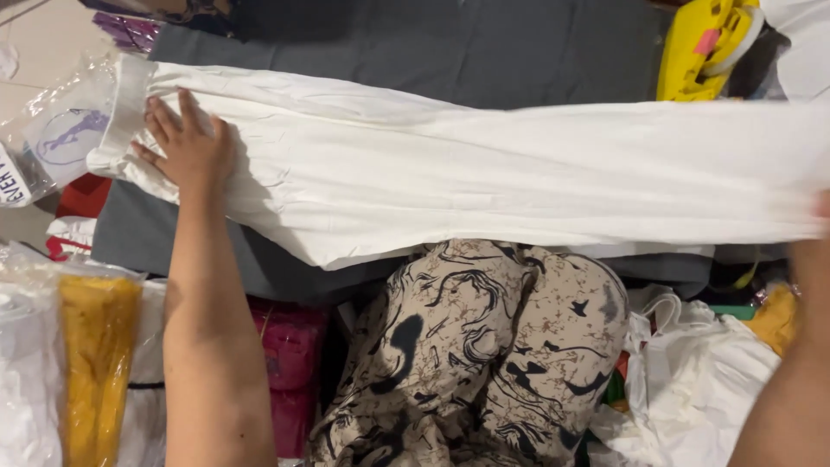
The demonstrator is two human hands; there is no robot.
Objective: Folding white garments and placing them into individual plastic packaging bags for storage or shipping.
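While the long white cotton garment (484,173) is lying stretched flat across the dark grey cloth surface (484,52), the left hand (186,143) is pressing down on its left end, right by the folded band there. Fingers are spread apart and flat on the fabric, not gripping anything, just pinning it.

Over at the far right edge, the right hand (821,207) is barely poking into the shot, sitting at the other end of the white garment. Only a sliver of it is showing, so I honestly can't tell whether those fingers are pinching the fabric or just resting there.

So the garment is running left to right across pretty much the whole view, with its near edge hanging over the person's knees, which are wearing beige trousers with a black swirly print (484,355).

Other stuff lying around: a clear plastic bag with a purple print (60,130) sitting just left of the left hand, a yellow fabric roll in clear wrap (97,363) at the near left, a magenta packet (290,363) beside the forearm, a white plastic bag (700,389) at the near right, and a yellow plastic thing (705,47) at the far right.
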